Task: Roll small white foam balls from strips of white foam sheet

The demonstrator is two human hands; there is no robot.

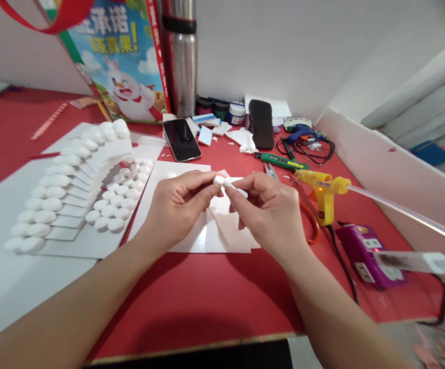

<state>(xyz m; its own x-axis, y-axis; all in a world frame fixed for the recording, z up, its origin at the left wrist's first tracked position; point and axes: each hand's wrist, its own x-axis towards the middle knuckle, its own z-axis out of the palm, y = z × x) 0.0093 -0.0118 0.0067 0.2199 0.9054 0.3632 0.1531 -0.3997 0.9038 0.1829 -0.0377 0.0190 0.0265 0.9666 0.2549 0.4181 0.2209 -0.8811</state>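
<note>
My left hand pinches a small white disc between thumb and fingertips. Against it, my right hand grips a narrow white piece, mostly covered by the fingers. Whether the two pieces are joined cannot be made out. Beneath both hands lie glossy white sheets and a paler paper piece. Left of my left hand, rows of thick white discs are attached to white card strips, fanned on a white board. Loose white discs cluster beside them.
A yellow glue gun with a long clear stick stands at right, near orange-handled scissors and a purple power box. Behind are a green-handled tool, two phones, paint jars, a steel flask and a printed bag.
</note>
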